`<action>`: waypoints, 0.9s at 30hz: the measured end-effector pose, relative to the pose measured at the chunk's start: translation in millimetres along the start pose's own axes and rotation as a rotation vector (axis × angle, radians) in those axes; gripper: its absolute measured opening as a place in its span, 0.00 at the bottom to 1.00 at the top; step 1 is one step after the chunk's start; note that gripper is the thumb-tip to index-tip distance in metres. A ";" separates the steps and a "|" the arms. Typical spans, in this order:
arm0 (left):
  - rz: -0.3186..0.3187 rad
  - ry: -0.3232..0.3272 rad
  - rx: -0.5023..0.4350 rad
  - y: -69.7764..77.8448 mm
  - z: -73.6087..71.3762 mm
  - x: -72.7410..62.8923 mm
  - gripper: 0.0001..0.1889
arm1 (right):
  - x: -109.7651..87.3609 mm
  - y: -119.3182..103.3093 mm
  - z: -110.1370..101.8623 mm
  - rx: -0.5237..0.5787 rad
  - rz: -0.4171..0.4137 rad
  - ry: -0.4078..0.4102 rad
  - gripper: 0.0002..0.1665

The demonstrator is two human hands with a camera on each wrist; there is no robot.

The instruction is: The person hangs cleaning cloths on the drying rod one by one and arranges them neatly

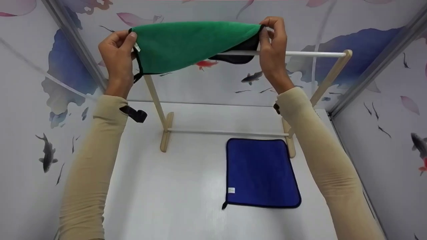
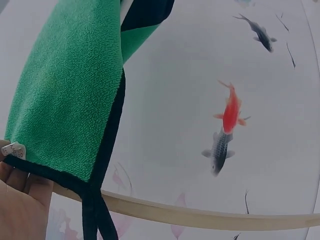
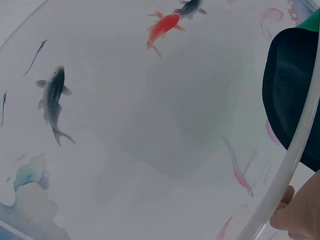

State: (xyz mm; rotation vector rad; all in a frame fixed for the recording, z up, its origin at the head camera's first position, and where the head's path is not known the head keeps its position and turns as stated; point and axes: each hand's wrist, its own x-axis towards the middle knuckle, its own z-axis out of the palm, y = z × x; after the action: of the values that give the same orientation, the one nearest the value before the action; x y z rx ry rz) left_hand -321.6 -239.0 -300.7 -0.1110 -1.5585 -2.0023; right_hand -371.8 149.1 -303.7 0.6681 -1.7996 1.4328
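Note:
A green towel (image 1: 190, 43) with black edging is stretched between my two hands at the top of the head view. My left hand (image 1: 116, 50) pinches its left corner, close to a small white label (image 2: 14, 150); a black loop (image 2: 95, 215) dangles below that end. My right hand (image 1: 275, 50) grips the opposite upper corner. The green face lies in front of the white rail (image 1: 313, 54), while a dark flap (image 3: 292, 85) of the towel shows behind it. In the right wrist view only part of the right hand appears, right beside the rail.
The rail belongs to a rack with wooden posts (image 1: 155, 101) and wooden feet (image 1: 165, 133). A blue towel (image 1: 262, 173) with black edging lies flat on the white surface (image 1: 173, 186), near the right foot. Walls printed with fish surround the space.

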 end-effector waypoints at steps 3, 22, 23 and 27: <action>0.010 -0.007 0.036 -0.1 0.0 -1.0 0.06 | 1.0 -1.3 0.5 -0.056 0.001 0.015 0.07; 0.000 -0.030 0.072 -11.1 -2.7 -8.7 0.06 | -23.9 -18.7 16.4 -0.090 0.146 -0.091 0.10; -0.001 -0.031 0.072 -11.4 -2.8 -8.9 0.07 | -24.1 -22.5 17.3 -0.089 0.188 -0.093 0.10; -0.006 -0.029 0.067 -11.7 -2.7 -9.5 0.06 | -22.3 -36.3 19.9 0.022 0.378 -0.072 0.14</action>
State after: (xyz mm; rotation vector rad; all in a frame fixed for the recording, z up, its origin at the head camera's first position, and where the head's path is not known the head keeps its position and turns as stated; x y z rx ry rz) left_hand -318.8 -236.0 -315.5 -0.1097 -1.6445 -1.9592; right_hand -334.9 120.0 -302.4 0.4070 -2.0476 1.6922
